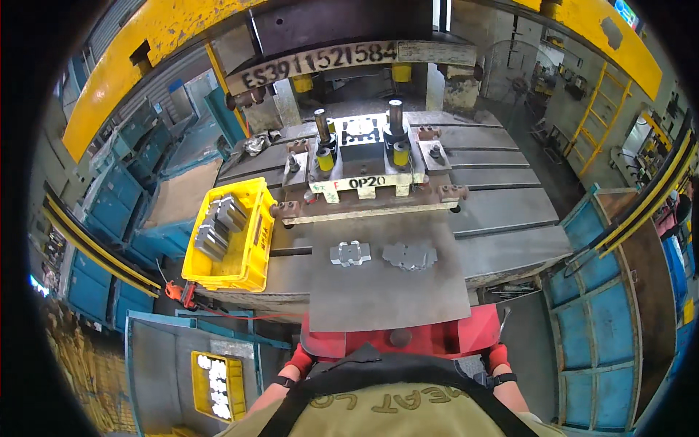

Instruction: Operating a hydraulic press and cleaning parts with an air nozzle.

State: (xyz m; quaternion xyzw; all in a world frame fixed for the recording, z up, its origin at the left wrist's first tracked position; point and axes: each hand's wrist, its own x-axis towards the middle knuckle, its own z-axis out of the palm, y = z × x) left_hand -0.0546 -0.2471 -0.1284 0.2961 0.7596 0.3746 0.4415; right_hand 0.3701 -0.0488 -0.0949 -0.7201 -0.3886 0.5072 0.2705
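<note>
My left hand (298,358), in a red glove, presses against the left side of a red control box (422,336) at the front of a press table. On the box's right side is my right hand (499,356), also red-gloved. Most of each hand is hidden, so the fingers cannot be read. Two flat notched metal blanks (349,253) (410,256) lie side by side on a grey plate (386,295) just beyond the box. Behind them sits a die set (362,156) with guide posts and yellow springs, under the raised ram.
A yellow crate (251,251) with stacked metal parts (218,226) stands on the table's left edge. Lower left, a second yellow crate (231,364) holds shiny pieces inside a blue bin (156,364). Blue bins (597,320) flank the right side. Yellow press frame overhead.
</note>
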